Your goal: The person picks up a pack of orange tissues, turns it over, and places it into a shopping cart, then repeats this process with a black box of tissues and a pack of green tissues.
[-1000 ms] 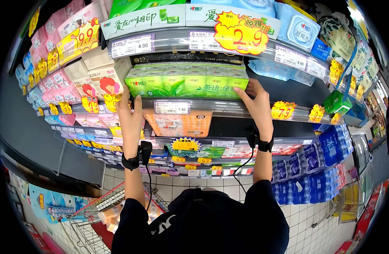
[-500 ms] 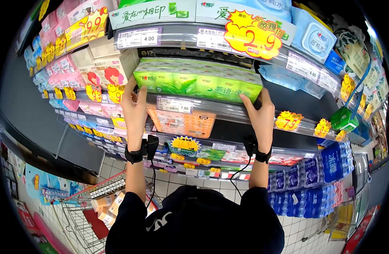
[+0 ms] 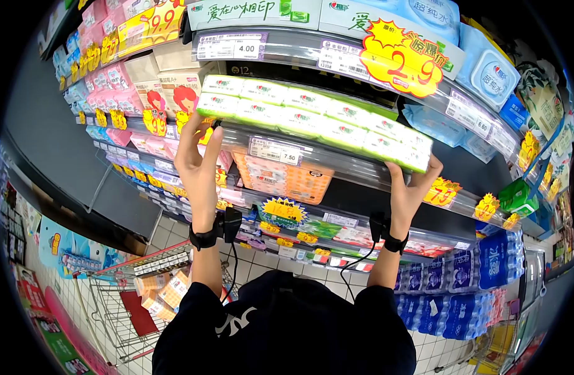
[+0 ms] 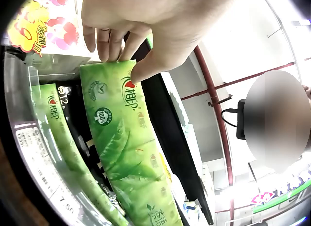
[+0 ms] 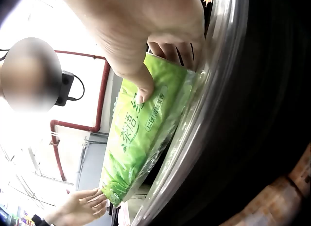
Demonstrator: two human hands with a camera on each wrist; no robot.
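Both hands hold a long green multi-pack of tissues (image 3: 318, 117) at the front of the middle shelf. Its top, with white rows and small red logos, faces up in the head view. My left hand (image 3: 198, 159) grips the left end; in the left wrist view its thumb lies on the green leaf-printed face. At the other end my right hand (image 3: 413, 190) holds on, the thumb on the front face and the fingers behind in the right wrist view. A second green tissue pack (image 4: 73, 150) lies on the shelf behind a price label.
Below stands an orange tissue pack (image 3: 281, 177). The shelf edge above carries a large yellow price sign (image 3: 402, 59). A shopping cart (image 3: 112, 319) with orange packs stands at lower left. Blue-wrapped bottle packs (image 3: 462, 269) are stacked at right.
The green multi-pack has come forward and up off the shelf with both hands, tipping so its top faces the head camera. The head view has shifted and tilted slightly.
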